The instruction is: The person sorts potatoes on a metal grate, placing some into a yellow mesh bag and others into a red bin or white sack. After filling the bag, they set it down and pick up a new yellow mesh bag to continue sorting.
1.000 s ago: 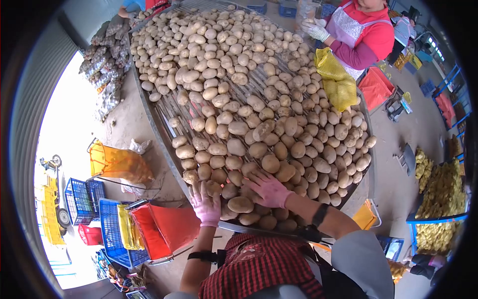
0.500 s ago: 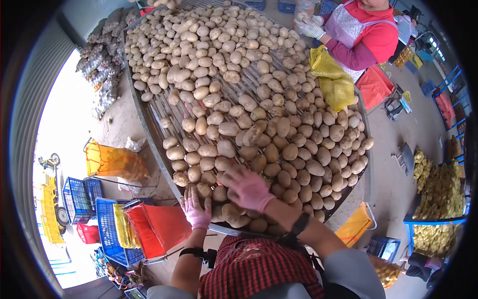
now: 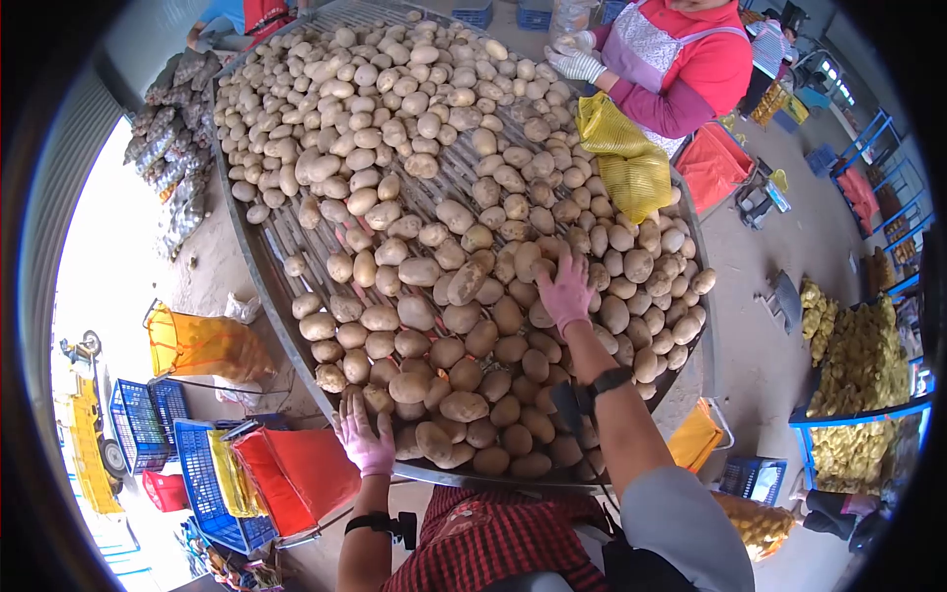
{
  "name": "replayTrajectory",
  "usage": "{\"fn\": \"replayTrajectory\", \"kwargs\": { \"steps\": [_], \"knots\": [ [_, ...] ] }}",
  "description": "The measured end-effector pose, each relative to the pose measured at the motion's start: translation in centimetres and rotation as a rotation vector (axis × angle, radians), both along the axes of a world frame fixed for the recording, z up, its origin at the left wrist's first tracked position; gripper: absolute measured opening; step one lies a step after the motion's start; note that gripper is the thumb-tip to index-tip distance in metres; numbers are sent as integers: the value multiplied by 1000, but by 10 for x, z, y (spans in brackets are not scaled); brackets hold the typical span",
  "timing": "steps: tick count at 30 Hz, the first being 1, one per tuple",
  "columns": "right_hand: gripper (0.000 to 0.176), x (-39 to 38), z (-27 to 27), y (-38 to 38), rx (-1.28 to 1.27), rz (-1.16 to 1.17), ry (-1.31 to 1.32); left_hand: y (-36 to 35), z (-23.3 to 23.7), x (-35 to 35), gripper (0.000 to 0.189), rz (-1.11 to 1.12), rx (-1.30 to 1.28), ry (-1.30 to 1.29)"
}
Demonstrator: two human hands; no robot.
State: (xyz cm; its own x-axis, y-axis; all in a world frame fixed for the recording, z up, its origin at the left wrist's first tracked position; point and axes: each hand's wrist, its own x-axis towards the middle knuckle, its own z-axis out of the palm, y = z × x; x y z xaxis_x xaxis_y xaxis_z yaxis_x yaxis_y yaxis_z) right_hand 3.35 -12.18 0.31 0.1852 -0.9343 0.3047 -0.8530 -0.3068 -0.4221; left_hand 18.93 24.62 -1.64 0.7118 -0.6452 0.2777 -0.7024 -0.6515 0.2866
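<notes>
Potatoes (image 3: 465, 406) cover a slatted metal table (image 3: 286, 261) in front of me. My left hand (image 3: 365, 439), in a pink glove, rests at the near left rim with its fingers spread, beside the closest potatoes and holding none. Farther out, my right hand (image 3: 567, 291), also in a pink glove, reaches over the potatoes right of the middle. Its fingers are stretched out and apart on top of them, and part of the potatoes under the palm is hidden.
Across the table stands a person (image 3: 681, 59) in white gloves, with a yellow mesh bag (image 3: 623, 158) before them on the rim. At left are a red bag (image 3: 301, 479), blue crates (image 3: 212, 483) and an orange bag (image 3: 202, 340). Another orange bag (image 3: 694, 434) hangs at right.
My right hand has moved away from me and to the right across the potatoes. My left hand stays near the rim. The camera view has shifted slightly.
</notes>
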Motion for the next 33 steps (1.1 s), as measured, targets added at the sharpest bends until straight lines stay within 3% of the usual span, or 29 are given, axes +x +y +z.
{"fn": "replayTrajectory", "kwargs": {
  "steps": [2,4,6,7,10,11,12,14,18,20,22,23,24,26,27,29,31,33],
  "knots": [
    [60,4,-16,-15,310,190,96,2,-3,0,62,9,3,8],
    [56,21,7,4,245,182,58,1,-3,1,64,3,7,-11],
    [47,36,21,12,188,363,-111,-1,-3,1,65,17,14,-20],
    [41,52,17,13,-19,373,-203,-2,-2,1,66,16,14,-20],
    [41,98,26,-15,-131,549,-186,-2,0,0,66,10,16,-33],
    [39,109,32,-25,107,551,80,-2,1,0,66,18,31,-18],
    [39,118,39,-30,104,553,75,-2,1,-1,66,26,42,-4],
    [39,135,55,-38,462,424,385,-3,4,-1,66,23,27,-7],
    [41,162,31,-46,384,390,599,-4,2,3,64,-10,-28,-24],
    [39,142,27,-54,258,470,502,-1,-1,2,64,-6,-33,-29],
    [38,120,35,-71,494,539,-3,-2,1,1,64,-1,-41,-13],
    [40,112,11,-84,352,571,-379,-2,3,0,64,5,-40,-4],
    [36,98,33,-77,567,486,-647,1,2,-2,64,13,-40,6],
    [33,71,54,-70,736,539,-1086,2,1,1,65,-12,-56,-5],
    [33,58,73,-54,735,542,-1086,2,2,1,64,-18,-76,5],
    [34,27,109,-9,1252,391,-1455,2,6,2,63,-21,-99,38],
    [38,11,92,26,1265,473,-1451,4,-5,7,60,30,-192,135],
    [42,-1,72,63,1277,551,-1449,-24,26,-3,56,170,-427,265]
  ]
}}
